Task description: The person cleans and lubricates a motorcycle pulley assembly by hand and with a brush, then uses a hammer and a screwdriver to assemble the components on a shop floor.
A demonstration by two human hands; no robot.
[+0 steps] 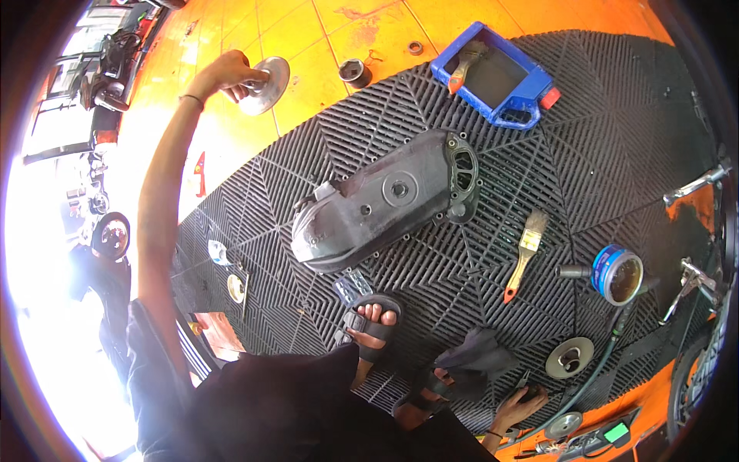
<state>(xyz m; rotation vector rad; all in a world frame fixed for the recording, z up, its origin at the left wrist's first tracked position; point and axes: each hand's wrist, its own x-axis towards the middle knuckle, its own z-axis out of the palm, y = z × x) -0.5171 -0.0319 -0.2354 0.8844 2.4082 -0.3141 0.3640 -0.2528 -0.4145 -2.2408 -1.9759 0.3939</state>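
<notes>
The metal disc (275,83) is at eleven o'clock over the orange floor (308,58), where our left hand (229,73) grasps it near the middle, probably for balance. At five o'clock our right hand (523,407) curls low; we cannot tell whether its grip holds anything.

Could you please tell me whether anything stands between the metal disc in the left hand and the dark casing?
Nothing visible does: between the metal disc in the left hand and the dark casing show only orange floor and black mat.
</notes>
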